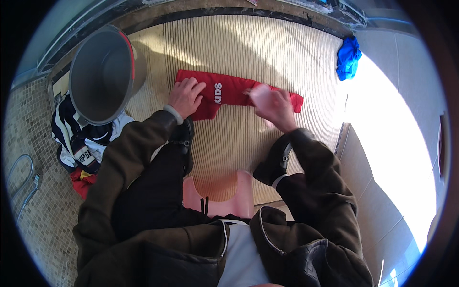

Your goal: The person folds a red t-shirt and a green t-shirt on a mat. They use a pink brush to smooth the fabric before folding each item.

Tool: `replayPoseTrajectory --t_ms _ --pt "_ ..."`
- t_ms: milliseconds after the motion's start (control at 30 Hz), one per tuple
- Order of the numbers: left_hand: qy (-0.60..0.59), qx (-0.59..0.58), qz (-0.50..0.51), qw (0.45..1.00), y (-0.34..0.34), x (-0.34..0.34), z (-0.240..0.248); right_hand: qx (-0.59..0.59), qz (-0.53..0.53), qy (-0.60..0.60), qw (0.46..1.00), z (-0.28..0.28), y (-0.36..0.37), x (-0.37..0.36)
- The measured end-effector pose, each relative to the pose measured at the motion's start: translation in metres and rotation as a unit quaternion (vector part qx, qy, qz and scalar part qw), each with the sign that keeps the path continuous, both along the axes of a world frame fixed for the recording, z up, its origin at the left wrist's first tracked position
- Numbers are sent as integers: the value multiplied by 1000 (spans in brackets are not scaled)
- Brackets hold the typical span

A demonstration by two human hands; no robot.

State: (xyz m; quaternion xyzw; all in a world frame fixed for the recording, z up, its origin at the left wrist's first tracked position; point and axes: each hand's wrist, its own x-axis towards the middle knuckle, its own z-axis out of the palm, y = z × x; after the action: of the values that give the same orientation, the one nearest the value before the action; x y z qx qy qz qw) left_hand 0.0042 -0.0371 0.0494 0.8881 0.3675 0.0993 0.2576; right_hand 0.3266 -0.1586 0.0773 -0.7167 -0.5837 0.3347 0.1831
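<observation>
A red garment (233,90) with white lettering lies folded into a long strip on the ribbed beige mat (267,57). My left hand (186,96) presses its left end, with bent fingers closed down on the cloth. Over the garment's right part is my right hand (279,109), closed around a pale pink, flat block-like thing (261,97). Motion smears that thing, so I cannot make out whether it is a brush or a bar of soap. Part of the garment's right end is hidden under this hand.
At the left stands a grey bucket (79,79) with a red-marked rim. A heap of clothes (71,131) lies beside it on mosaic tiles. Blue cloth (348,58) sits at the far right by a sunlit wall. Between my feet is a pink stool (245,196).
</observation>
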Motion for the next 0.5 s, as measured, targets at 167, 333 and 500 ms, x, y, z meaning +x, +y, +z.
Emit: replayPoseTrajectory --t_ms 167,333,500 --pt "-77 -128 229 962 17 -8 -51 37 -132 111 984 -39 79 -154" --pt "-112 -198 241 944 23 -30 -67 -44 -179 -52 981 -58 89 -204" --pt "-82 -229 268 932 27 -25 -51 -121 -258 -115 952 -60 64 -94"
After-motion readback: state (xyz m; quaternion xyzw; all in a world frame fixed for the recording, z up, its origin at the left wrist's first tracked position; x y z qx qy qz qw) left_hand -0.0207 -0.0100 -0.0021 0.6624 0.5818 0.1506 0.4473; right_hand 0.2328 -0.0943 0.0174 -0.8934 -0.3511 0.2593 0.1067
